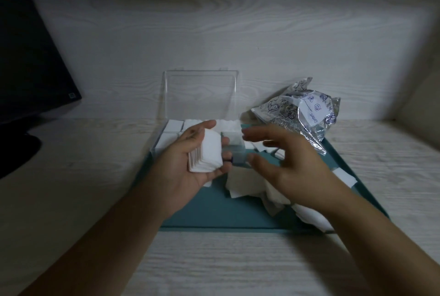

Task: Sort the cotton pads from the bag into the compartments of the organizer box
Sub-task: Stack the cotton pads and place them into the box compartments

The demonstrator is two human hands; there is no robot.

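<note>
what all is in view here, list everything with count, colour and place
organizer box: one, clear, lid up, pads inside, far end of tray
stack of cotton pads: one, white, in left hand
loose cotton pads: several, white, scattered on tray
bag: one, crinkled clear printed, far right of tray
tray: one, teal, on table
table: one, pale wood grain
monitor: one, black, far left
left hand: holds stack
right hand: blurred, fingers spread, above loose pads

Dim, cool-toned wide-angle view with motion blur.

Light is weak and even, strongest on the pale back wall point(214, 33); the corners fall dark. The right hand point(285, 164) is smeared by motion blur, the left hand point(188, 160) sharper. Crinkled bag point(300, 114) catches small glints. Straight edges bow near the frame's borders.
</note>
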